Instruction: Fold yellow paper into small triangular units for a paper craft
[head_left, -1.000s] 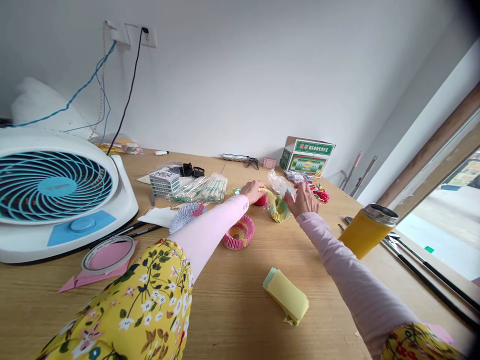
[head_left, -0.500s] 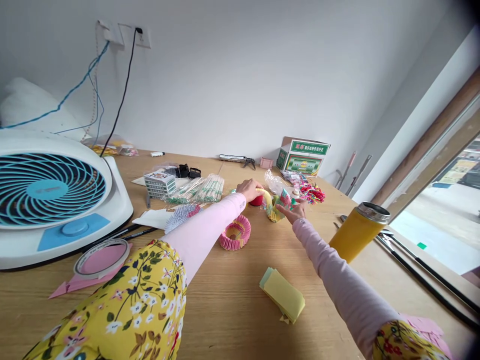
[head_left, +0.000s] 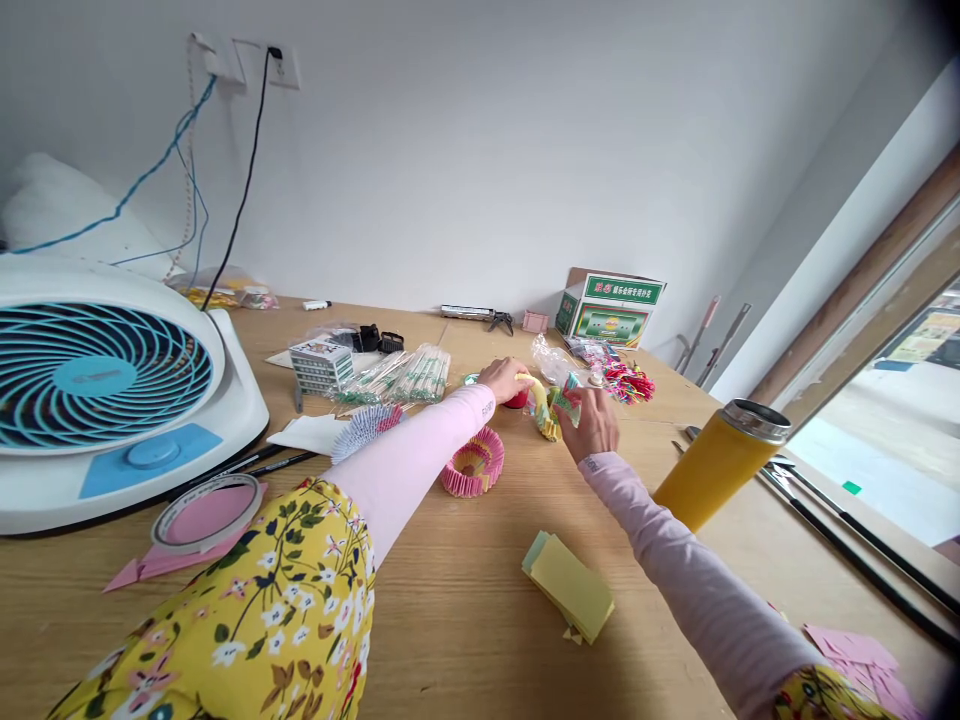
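Observation:
My left hand [head_left: 504, 380] is closed on the upper end of a curved yellow folded-paper piece [head_left: 545, 412], over the middle of the table. My right hand [head_left: 596, 422] is closed at the piece's right side, its fingers on a green paper part [head_left: 564, 404]. A red round object [head_left: 517, 399] shows partly behind my left fingers. In front of my left hand sits a pink folded-paper ring [head_left: 472, 463]. Nearer to me lies a stack of yellow and green paper slips [head_left: 574, 587].
A fan [head_left: 112, 390] and a tape roll [head_left: 206, 515] are at the left. Bundled sticks [head_left: 421, 375] and a card stack [head_left: 322, 368] lie behind my left arm. A yellow bottle [head_left: 712, 465] stands at the right, a green-white box [head_left: 609, 308] at the back.
My right hand has turned and its fingers have closed in on the green paper part. My left hand keeps its hold on the yellow piece. The view has shifted slightly.

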